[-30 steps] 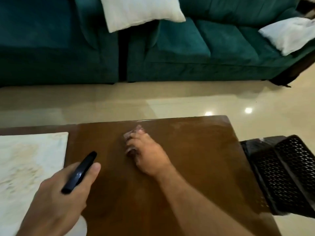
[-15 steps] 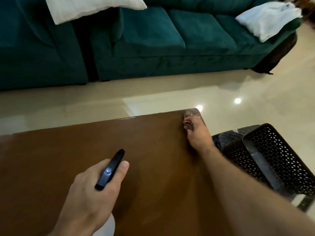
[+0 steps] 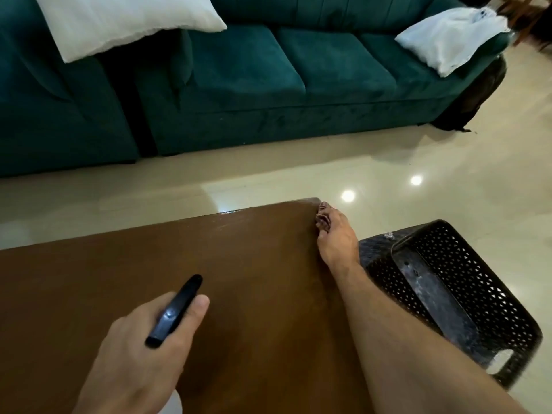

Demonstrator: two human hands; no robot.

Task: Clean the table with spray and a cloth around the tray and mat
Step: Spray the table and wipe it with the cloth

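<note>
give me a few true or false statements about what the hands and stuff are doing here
1. The right hand presses a cloth at the far right corner of the table. True.
2. The left hand is empty. False: its grip is closed on a spray bottle.
3. A black basket sits on the table. False: it is beside the table, off its right edge.
4. A white pillow lies on the green sofa. True.
5. The sofa touches the table. False: bare floor lies between them.
</note>
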